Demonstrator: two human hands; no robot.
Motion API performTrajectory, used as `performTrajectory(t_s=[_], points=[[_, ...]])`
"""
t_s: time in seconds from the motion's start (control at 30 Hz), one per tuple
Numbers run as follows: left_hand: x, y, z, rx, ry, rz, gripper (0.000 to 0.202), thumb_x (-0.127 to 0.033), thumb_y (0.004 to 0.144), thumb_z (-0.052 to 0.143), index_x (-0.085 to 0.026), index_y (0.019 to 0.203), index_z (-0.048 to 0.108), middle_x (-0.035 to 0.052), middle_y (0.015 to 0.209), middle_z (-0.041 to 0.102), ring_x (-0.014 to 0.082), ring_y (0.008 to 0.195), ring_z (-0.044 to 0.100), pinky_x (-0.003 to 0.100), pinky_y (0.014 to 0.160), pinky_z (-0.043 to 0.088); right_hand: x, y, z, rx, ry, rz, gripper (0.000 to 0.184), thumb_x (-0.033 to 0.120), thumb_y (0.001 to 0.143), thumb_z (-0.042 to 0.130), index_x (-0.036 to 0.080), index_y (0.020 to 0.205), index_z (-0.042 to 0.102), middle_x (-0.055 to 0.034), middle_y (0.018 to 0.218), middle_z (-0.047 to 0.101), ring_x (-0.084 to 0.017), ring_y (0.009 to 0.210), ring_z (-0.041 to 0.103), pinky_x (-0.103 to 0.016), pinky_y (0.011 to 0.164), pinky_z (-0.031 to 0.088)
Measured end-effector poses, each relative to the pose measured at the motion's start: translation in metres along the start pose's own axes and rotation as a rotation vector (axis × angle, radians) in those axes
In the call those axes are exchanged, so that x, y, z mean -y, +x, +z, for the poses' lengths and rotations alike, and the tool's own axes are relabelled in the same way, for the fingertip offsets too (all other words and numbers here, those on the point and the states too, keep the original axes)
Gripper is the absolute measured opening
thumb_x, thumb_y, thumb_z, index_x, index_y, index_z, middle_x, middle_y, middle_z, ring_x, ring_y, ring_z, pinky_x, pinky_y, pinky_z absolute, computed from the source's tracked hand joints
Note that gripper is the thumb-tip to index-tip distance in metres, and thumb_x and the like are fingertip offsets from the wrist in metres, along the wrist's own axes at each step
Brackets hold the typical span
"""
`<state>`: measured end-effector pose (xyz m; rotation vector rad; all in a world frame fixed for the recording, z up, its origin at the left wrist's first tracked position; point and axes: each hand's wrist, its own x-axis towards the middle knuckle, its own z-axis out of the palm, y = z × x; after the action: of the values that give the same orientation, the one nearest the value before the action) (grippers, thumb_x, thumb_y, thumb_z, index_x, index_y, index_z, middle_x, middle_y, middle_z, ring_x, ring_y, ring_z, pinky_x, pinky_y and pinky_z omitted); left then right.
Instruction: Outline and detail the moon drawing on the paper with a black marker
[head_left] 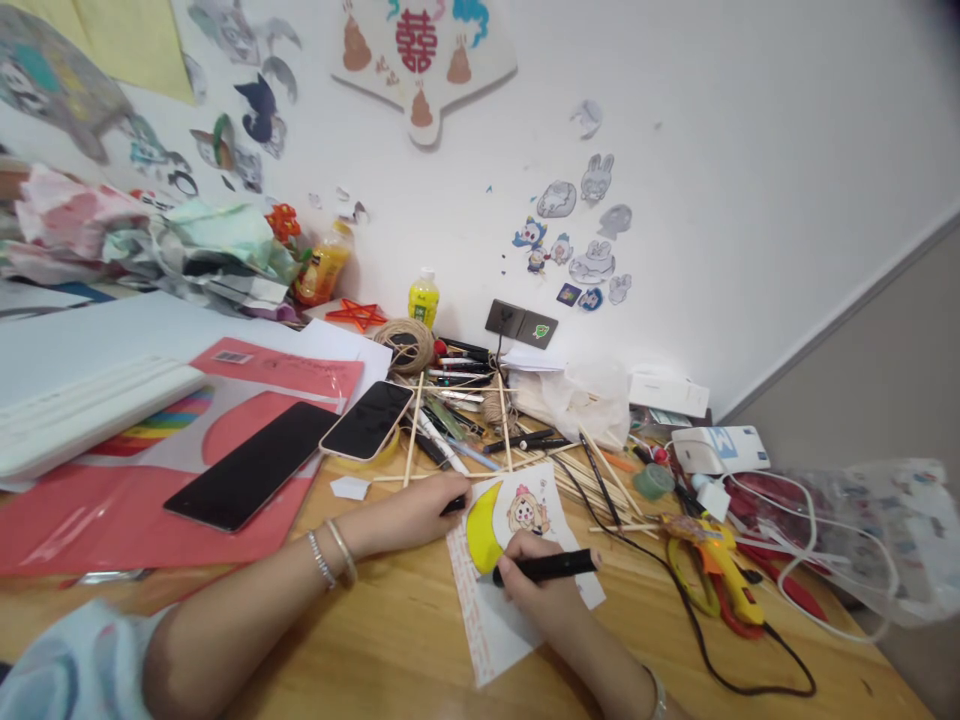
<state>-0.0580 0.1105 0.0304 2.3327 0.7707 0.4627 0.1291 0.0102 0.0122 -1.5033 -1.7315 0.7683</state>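
Note:
My right hand [541,590] is closed around a black marker [559,566], whose tip end points left to the lower edge of a yellow crescent moon [484,532]. The crescent is drawn on a white sheet of paper [499,630], beside a small cartoon figure [526,510] with long light hair. Reddish print runs along the sheet's left margin. My left hand [424,512] rests on the table at the paper's upper left edge, its fingers closed on a small black marker cap [454,504]. The hand itself partly hides this cap.
Left lie a black tablet-like slab [255,468], a phone [369,420] and a red-and-white plastic folder [247,560]. Wooden sticks [600,470], several markers and a twine roll [405,345] crowd the back. At right are a yellow glue gun [724,565], its black cord and a white cable [892,580].

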Motion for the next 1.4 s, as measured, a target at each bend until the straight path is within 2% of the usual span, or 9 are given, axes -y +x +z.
performTrajectory(t_s=[0.2,0.47,0.67,0.93,1.0,1.2,1.4], points=[[-0.009,-0.001,-0.005,-0.009,0.021,-0.029,0.007,-0.015,0.077,0.043,-0.018,0.076,0.049,0.0021,0.08,0.054,0.0156,0.074,0.05,0.027,0.07,0.04,0.003,-0.004,-0.004,0.019,-0.007,0.002,0.019,0.022,0.074,0.048,0.021,0.055,0.046,0.0018,0.048,0.054,-0.013,0.046,0.048,-0.024,0.048,0.036],[-0.001,-0.001,-0.001,-0.008,-0.002,-0.006,0.01,-0.012,0.074,0.043,-0.019,0.079,0.049,0.0011,0.081,0.054,0.0155,0.076,0.05,0.027,0.07,0.04,-0.005,-0.003,0.001,0.006,-0.001,-0.026,0.02,0.026,0.074,0.047,0.021,0.055,0.044,0.0016,0.048,0.053,-0.014,0.048,0.049,-0.025,0.05,0.037],[-0.004,0.0,-0.003,0.006,0.004,-0.032,0.008,-0.017,0.078,0.041,-0.018,0.077,0.049,0.0024,0.08,0.054,0.0165,0.075,0.051,0.028,0.07,0.041,-0.004,-0.003,0.001,0.014,-0.014,-0.026,0.021,0.028,0.075,0.046,0.021,0.055,0.043,0.0012,0.049,0.053,-0.013,0.048,0.049,-0.025,0.05,0.036],[-0.003,-0.001,-0.002,0.002,0.003,-0.006,0.007,-0.015,0.076,0.043,-0.019,0.078,0.049,0.0011,0.08,0.054,0.0154,0.075,0.05,0.027,0.07,0.04,0.0,-0.012,0.001,0.037,-0.309,-0.218,0.016,0.024,0.075,0.05,0.022,0.06,0.053,-0.0002,0.057,0.057,-0.015,0.056,0.051,-0.026,0.053,0.033],[-0.004,-0.001,-0.003,0.006,0.008,-0.014,0.007,-0.015,0.076,0.043,-0.019,0.078,0.049,0.001,0.08,0.054,0.0153,0.075,0.05,0.027,0.069,0.04,0.0,-0.013,0.0,0.027,-0.326,-0.243,0.015,0.024,0.074,0.051,0.022,0.059,0.053,-0.0004,0.056,0.057,-0.016,0.056,0.051,-0.026,0.053,0.033],[-0.005,0.002,-0.003,-0.036,-0.006,-0.042,0.006,-0.015,0.076,0.043,-0.018,0.074,0.047,0.0012,0.077,0.053,0.0153,0.072,0.05,0.027,0.069,0.04,-0.002,-0.013,-0.006,-0.105,-0.053,-0.1,0.023,0.03,0.077,0.042,0.021,0.057,0.048,-0.0001,0.051,0.053,-0.015,0.05,0.051,-0.025,0.05,0.037],[0.008,0.004,0.002,-0.135,-0.063,0.026,0.004,-0.018,0.079,0.043,-0.019,0.077,0.047,0.0004,0.079,0.054,0.0143,0.071,0.048,0.026,0.067,0.04,-0.002,-0.006,-0.001,-0.005,-0.015,-0.043,0.02,0.029,0.074,0.043,0.021,0.056,0.048,-0.0006,0.05,0.054,-0.015,0.05,0.052,-0.026,0.051,0.038]])
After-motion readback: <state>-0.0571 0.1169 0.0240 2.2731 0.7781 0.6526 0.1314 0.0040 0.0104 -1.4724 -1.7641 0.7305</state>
